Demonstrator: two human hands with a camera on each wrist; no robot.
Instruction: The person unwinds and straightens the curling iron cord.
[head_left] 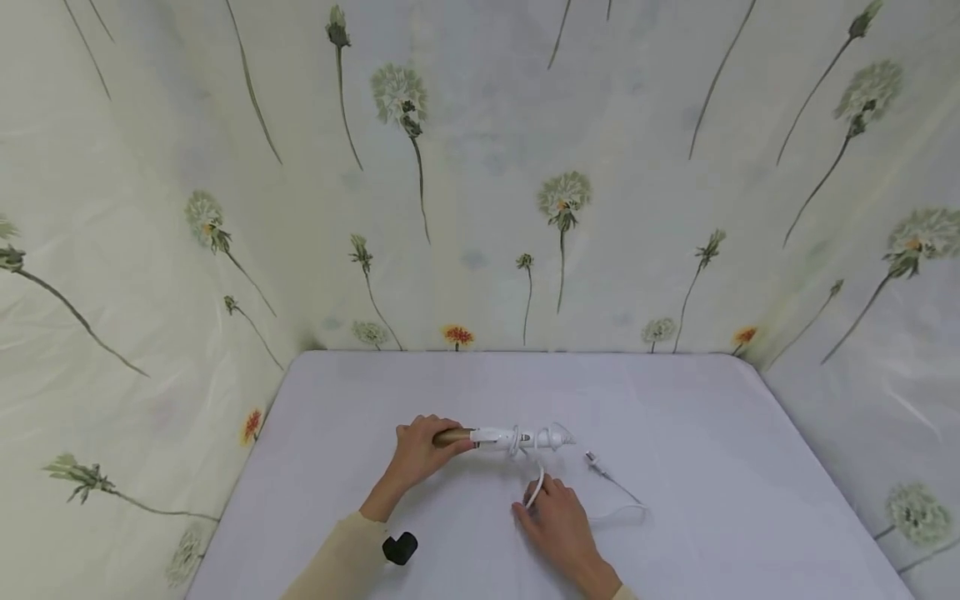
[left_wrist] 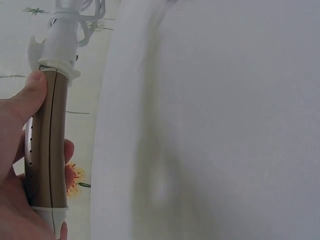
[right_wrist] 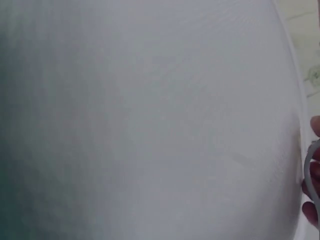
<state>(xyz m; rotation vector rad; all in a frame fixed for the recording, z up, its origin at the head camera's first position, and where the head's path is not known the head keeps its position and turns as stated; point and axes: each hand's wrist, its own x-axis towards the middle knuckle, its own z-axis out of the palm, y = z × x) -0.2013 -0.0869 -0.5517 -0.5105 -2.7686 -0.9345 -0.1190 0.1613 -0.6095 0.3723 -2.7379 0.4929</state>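
My left hand [head_left: 423, 450] grips the brown-gold handle of a curling iron [head_left: 495, 437], thumb near its white collar, as the left wrist view also shows. The iron is held level above the table, its white barrel pointing right. White power cord [head_left: 535, 490] is wound in loops around the barrel and runs down to my right hand [head_left: 558, 525], which holds it between thumb and fingers. Only fingertips [right_wrist: 315, 170] and a piece of cord show at the edge of the right wrist view. The plug [head_left: 592, 458] lies on the table, right of the barrel tip.
A white-covered table [head_left: 675, 433] with rounded far corners lies beneath the hands. Flower-printed curtains [head_left: 480, 167] stand behind it and along both sides. A black device [head_left: 400, 548] sits at the left wrist. The cord's free end trails on the tabletop at right.
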